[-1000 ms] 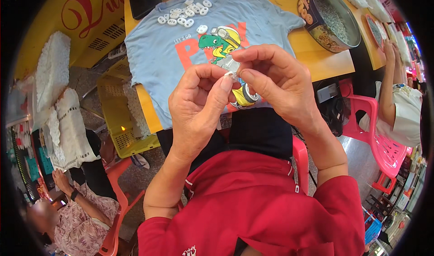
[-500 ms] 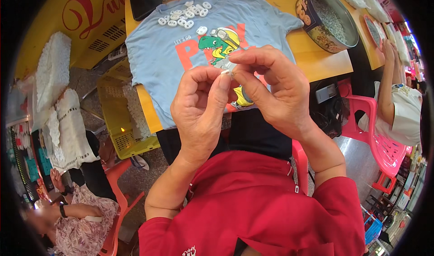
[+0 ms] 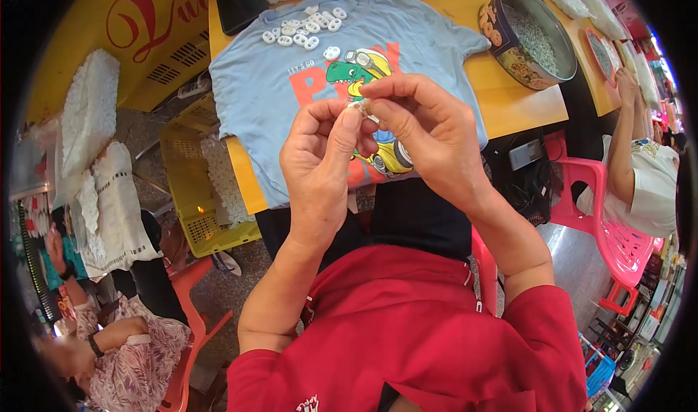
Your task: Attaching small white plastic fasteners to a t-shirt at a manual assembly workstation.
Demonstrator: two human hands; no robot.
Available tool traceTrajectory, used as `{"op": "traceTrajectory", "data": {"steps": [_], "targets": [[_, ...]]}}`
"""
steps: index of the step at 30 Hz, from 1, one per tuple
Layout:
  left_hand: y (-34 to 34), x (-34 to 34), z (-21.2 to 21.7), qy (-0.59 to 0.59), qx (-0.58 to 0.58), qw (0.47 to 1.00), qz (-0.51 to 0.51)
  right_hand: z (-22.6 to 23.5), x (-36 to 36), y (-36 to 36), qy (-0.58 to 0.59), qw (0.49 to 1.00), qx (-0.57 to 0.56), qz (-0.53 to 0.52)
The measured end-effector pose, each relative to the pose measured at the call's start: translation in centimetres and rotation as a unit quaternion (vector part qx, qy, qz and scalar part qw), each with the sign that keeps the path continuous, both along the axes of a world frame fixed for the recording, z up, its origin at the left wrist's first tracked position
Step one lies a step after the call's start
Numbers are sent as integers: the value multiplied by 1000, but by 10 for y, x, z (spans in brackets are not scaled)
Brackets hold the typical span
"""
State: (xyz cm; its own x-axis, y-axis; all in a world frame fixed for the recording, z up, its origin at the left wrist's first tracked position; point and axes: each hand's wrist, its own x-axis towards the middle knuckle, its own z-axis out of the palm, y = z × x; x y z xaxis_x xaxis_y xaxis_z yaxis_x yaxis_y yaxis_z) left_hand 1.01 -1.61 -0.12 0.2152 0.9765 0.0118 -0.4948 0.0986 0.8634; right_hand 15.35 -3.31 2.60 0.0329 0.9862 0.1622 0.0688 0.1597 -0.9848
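Note:
Over a light-blue T-shirt [image 3: 251,85] with a dinosaur print, spread on the table, my two hands meet at the fingertips. My left hand [image 3: 318,166] is closed, pinching a small white plastic piece [image 3: 358,106] between thumb and fingers. My right hand [image 3: 429,139] is pinched against the same spot; whatever lies between its thumb and forefinger is too small to make out. Beyond them on the shirt lie several white two-hole plastic cord-lock pieces [image 3: 313,26], one of them [image 3: 331,52] apart from the pile.
A round tin [image 3: 502,52] of small silvery metal bits stands at the right on the yellow table [image 3: 512,114]. A black phone-like slab [image 3: 236,5] lies far left. Yellow crates [image 3: 185,194] stand left below the table. People sit on both sides, near a pink chair [image 3: 600,201].
My joined fingertips have shifted slightly up and left, still pinched together. The view has tilted a little. At the left, another person's arm has moved up.

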Motion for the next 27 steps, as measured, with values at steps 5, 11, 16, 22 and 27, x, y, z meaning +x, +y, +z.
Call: {"op": "traceTrajectory", "data": {"steps": [5,11,16,22,27], "targets": [[0,-4,2,-18,-19,1000,-16,3,8,1,33,999,-29,23],[0,-5,3,-3,-10,1000,-20,9,16,8,-154,985,72,23],[1,-5,1,18,23,999,-31,11,17,12,-218,966,132,35],[5,-12,-2,152,117,980,-51,9,18,9,-224,964,144,25],[8,-15,-10,193,188,962,-51,8,17,9,-233,959,157,33]]}}
